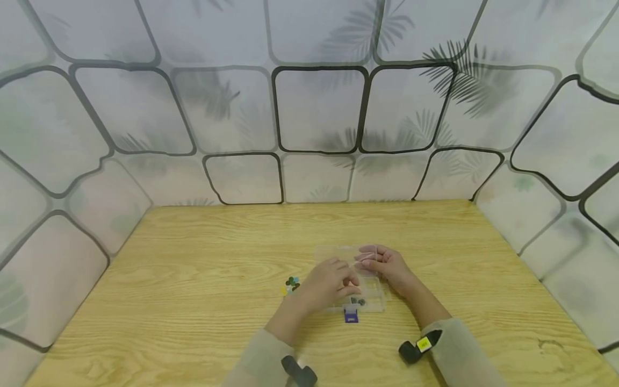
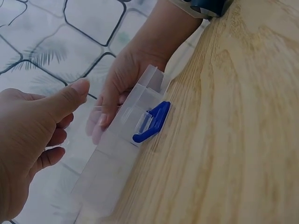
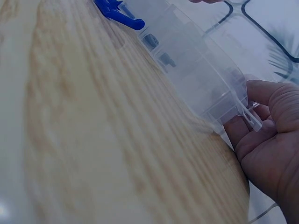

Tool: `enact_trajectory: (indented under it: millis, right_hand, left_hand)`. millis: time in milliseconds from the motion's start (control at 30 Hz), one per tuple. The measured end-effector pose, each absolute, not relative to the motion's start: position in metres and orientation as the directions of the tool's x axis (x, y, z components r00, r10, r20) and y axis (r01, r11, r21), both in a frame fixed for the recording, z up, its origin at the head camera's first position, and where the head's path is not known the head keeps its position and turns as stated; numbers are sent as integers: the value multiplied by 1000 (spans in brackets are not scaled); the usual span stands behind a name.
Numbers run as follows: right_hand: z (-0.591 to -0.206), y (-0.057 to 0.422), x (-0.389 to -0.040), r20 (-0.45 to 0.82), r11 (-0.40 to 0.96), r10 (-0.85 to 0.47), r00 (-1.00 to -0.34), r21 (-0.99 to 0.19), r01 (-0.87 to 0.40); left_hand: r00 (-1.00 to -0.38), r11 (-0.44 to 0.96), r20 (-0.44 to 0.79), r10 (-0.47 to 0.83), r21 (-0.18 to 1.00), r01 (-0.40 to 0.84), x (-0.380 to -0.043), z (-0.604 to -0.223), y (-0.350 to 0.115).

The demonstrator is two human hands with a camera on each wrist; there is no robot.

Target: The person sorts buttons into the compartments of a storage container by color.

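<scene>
A clear plastic compartment box (image 1: 374, 290) lies on the table with its transparent lid (image 1: 333, 252) raised at the back. Its blue latch (image 1: 351, 315) hangs at the front edge, showing large in the left wrist view. A few small dark pieces (image 1: 358, 301) sit in a front compartment. My left hand (image 1: 326, 282) hovers over the left part of the box, fingers loosely bent, nothing visible between them. With my right hand (image 1: 389, 267) I grip the box at its right rear by the lid; some fingers show through the clear plastic. In the right wrist view, thumb and bent fingers (image 3: 268, 100) are round that end.
Left of the box, partly behind my left wrist, lies a small cluster of green, yellow and pale pieces (image 1: 291, 285). The wood-grain table (image 1: 193, 301) meets a patterned cloth backdrop (image 1: 314, 177) at the back and sides.
</scene>
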State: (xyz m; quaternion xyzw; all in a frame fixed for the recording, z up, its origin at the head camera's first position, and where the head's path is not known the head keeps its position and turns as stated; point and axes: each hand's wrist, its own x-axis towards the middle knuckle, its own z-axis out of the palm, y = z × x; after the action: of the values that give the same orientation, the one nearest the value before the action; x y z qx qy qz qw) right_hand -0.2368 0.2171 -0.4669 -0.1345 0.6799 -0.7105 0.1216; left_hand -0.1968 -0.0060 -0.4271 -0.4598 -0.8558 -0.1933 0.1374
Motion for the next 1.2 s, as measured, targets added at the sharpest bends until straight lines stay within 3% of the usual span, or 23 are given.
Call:
enact_trajectory:
  millis: [433, 733, 900, 1200]
  right_hand:
    - [-466, 216, -236, 32, -48, -360, -932, -999, -16]
    - [-466, 216, -238, 9, -55, -360, -933, -998, 11]
    - [-465, 217, -238, 17, -46, -358, -933, -999, 0]
    - [-466, 216, -236, 8, -51, -350, -937, -999, 11]
  left_hand:
    - [-633, 578, 380, 674, 263, 773, -195, -429, -29]
    - [-668, 608, 428, 609, 289, 739, -196, -435, -62]
    - [-658, 619, 458, 598, 258, 742, -196, -434, -77]
    - [-708, 657, 401, 582, 282, 699, -196, -442, -104]
